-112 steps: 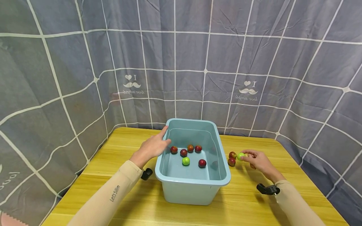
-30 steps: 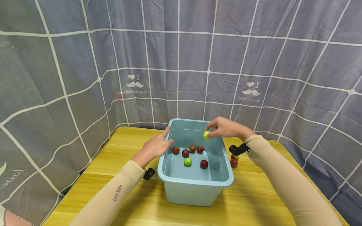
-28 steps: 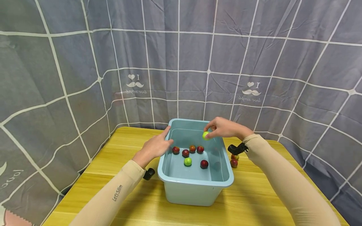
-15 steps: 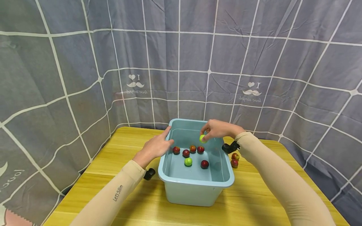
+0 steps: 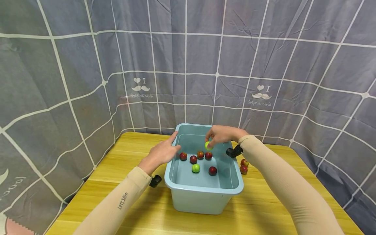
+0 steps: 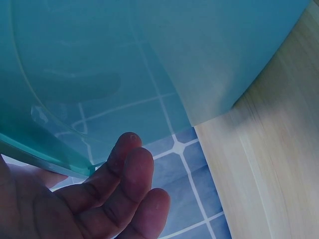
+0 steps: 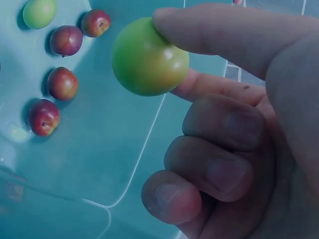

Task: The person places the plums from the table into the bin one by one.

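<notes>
In the head view my right hand (image 5: pixel 222 134) is inside the light blue plastic bin (image 5: pixel 202 189), above its floor. It pinches a green plum (image 7: pixel 149 57) between thumb and index finger; the right wrist view shows the other fingers curled in. My left hand (image 5: pixel 160 153) rests on the bin's left rim, with the index finger straight along it and the thumb pointing inward. Its other fingers hang relaxed beside the outer wall in the left wrist view. Several red plums (image 5: pixel 212 170) and another green plum (image 5: pixel 195 168) lie apart on the bin floor.
Two red plums (image 5: pixel 243 169) sit close together on the wooden table (image 5: pixel 141 212), right of the bin. A grey curtain (image 5: pixel 199 65) with white grid lines hangs behind and at both sides of the table.
My right hand picked up the green plum from the table, carried it left over the bin's rim and has lowered it slightly inside. My left hand has stayed on the rim.
</notes>
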A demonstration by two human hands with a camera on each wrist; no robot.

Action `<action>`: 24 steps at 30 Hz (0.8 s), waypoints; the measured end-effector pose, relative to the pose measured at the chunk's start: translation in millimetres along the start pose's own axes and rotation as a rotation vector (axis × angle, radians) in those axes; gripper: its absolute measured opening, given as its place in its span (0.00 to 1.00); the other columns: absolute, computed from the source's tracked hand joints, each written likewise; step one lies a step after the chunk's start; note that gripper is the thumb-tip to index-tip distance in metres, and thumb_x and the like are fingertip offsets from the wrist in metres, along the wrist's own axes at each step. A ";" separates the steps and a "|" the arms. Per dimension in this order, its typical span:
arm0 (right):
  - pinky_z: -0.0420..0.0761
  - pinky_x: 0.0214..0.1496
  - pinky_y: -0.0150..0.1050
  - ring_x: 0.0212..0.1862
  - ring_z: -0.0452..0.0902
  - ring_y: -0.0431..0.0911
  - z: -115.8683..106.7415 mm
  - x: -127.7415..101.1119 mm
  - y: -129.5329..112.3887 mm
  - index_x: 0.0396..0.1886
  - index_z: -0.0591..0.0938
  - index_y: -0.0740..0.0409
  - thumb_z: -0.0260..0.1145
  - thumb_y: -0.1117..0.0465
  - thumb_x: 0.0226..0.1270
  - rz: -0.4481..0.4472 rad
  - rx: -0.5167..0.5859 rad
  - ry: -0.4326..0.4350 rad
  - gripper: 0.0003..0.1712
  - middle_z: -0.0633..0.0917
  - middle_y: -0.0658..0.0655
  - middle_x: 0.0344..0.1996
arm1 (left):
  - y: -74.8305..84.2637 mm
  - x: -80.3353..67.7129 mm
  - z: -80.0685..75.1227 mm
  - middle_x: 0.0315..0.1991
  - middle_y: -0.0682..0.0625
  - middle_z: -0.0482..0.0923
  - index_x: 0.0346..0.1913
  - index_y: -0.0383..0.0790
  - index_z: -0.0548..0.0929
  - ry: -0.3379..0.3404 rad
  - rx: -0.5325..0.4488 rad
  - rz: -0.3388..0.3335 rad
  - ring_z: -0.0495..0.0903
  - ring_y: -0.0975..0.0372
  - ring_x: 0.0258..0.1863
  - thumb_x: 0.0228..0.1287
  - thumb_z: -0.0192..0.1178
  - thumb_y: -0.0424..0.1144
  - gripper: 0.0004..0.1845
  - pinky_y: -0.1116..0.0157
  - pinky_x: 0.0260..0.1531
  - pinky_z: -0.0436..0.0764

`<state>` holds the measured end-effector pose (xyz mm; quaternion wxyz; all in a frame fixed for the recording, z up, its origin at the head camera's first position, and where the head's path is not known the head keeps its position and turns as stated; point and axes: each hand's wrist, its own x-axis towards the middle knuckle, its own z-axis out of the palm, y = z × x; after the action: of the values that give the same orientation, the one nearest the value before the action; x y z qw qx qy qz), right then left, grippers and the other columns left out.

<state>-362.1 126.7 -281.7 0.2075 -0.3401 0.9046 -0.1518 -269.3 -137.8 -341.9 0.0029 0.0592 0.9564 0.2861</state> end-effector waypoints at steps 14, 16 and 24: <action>0.67 0.27 0.36 0.18 0.58 0.40 -4.0 0.6 1.9 0.52 0.87 0.53 0.71 0.56 0.65 0.020 0.002 0.018 0.17 0.66 0.47 0.14 | 1.2 -0.1 -1.6 0.72 0.43 0.70 0.82 0.59 0.45 -0.002 0.001 -0.006 0.81 0.48 0.56 0.73 0.44 0.57 0.39 0.48 0.43 0.80; 0.67 0.31 0.37 0.21 0.58 0.41 -5.0 -4.2 3.1 0.51 0.87 0.54 0.71 0.57 0.65 -0.002 -0.006 0.041 0.16 0.67 0.47 0.15 | 1.4 -0.2 -1.4 0.72 0.43 0.70 0.82 0.59 0.45 -0.003 0.000 -0.006 0.80 0.48 0.56 0.73 0.44 0.57 0.39 0.48 0.43 0.80; 0.67 0.32 0.39 0.22 0.60 0.42 -4.8 -30.8 18.3 0.50 0.87 0.51 0.69 0.55 0.67 -0.051 0.027 0.195 0.13 0.70 0.49 0.16 | 1.3 0.3 -0.5 0.72 0.43 0.69 0.82 0.59 0.45 -0.006 0.007 -0.011 0.80 0.47 0.57 0.72 0.44 0.58 0.39 0.47 0.44 0.80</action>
<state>-353.4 161.5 -276.7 0.1191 -0.3439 0.9094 -0.2014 -269.5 -137.0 -340.8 0.0071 0.0548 0.9576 0.2828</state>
